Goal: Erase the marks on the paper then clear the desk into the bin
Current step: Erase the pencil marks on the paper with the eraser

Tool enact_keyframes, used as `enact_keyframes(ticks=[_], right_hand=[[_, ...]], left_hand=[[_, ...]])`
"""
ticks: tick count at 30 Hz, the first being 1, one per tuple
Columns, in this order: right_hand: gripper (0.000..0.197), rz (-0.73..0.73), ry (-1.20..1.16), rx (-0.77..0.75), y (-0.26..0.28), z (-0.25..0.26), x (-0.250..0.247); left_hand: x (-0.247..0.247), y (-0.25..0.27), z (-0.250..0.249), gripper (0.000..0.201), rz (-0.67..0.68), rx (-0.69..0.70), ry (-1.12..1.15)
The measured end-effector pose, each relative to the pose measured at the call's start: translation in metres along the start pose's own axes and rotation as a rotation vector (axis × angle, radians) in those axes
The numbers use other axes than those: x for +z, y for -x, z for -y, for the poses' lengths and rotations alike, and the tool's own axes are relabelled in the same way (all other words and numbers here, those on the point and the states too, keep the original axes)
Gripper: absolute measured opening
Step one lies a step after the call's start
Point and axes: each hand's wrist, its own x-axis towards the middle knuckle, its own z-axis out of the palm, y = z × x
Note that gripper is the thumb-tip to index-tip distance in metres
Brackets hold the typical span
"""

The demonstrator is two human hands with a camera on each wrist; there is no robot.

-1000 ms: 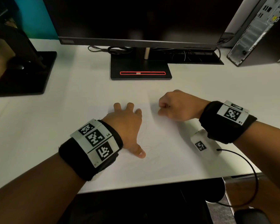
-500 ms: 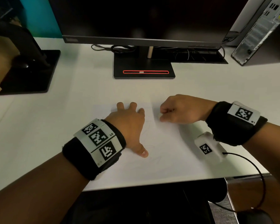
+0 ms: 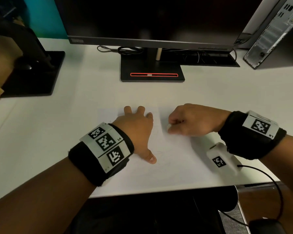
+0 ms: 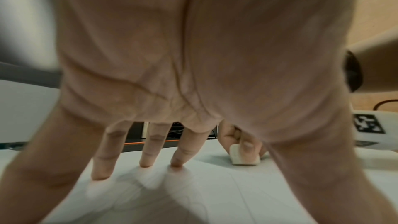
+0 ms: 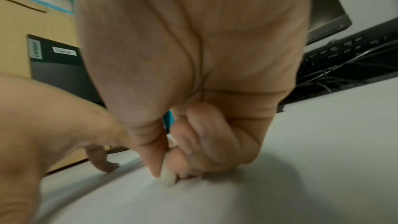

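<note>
A white sheet of paper (image 3: 174, 157) with faint pencil marks lies on the white desk (image 3: 57, 125) near the front edge. My left hand (image 3: 139, 130) presses flat on the paper's left part, fingers spread and straight; its fingertips (image 4: 146, 163) touch the sheet. My right hand (image 3: 189, 121) pinches a small white eraser (image 3: 168, 126) between thumb and fingers, with the eraser (image 5: 168, 179) touching the paper (image 5: 237, 198). In the left wrist view the eraser (image 4: 244, 157) stands on the sheet (image 4: 193, 193) just right of my fingers.
A monitor on a black stand (image 3: 152, 71) is straight ahead. A second black stand (image 3: 32, 73) sits at the far left, a computer tower (image 3: 276, 34) at the back right. The desk's front edge (image 3: 159, 191) runs just below my wrists. No bin shows.
My right hand has shifted slightly to and fro with the eraser on the paper. The left hand stays pressed in place; the head view has moved a little.
</note>
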Motion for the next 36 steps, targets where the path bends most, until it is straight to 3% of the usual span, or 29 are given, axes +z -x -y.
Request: enact_keyframes(ticks=[5,10,14,19,23,28,32,36], right_hand=[[0.038,-0.066,-0.070,0.144,-0.006,-0.014,-0.015],[0.037,0.051,-0.106,0.077,-0.002,0.001,-0.004],[0.038,-0.023,-0.138,0.178,-0.008,-0.011,-0.015],[0.038,0.139,-0.159,0.134,-0.001,0.001,-0.007],[0.037,0.020,-0.137,0.217,-0.003,-0.011,-0.016],[0.037,0.166,-0.197,0.153,0.001,0.006,-0.007],[0.036,-0.007,-0.124,0.205,-0.008,-0.004,-0.017],[0.037,0.115,-0.120,0.115,-0.011,0.012,-0.008]], left_hand=[[0.001,0.000,0.000,0.133,-0.011,0.005,0.009],[0.000,-0.001,0.000,0.132,-0.008,0.000,0.014],[0.001,0.000,0.000,0.132,-0.016,0.004,0.004],[0.002,-0.001,0.000,0.133,-0.009,0.000,0.007],[0.002,0.000,0.001,0.132,-0.017,0.006,-0.004],[0.001,0.000,0.000,0.133,-0.006,0.005,-0.001],[0.001,0.000,0.000,0.132,-0.008,0.009,-0.009],[0.001,0.000,0.000,0.130,-0.009,0.003,-0.007]])
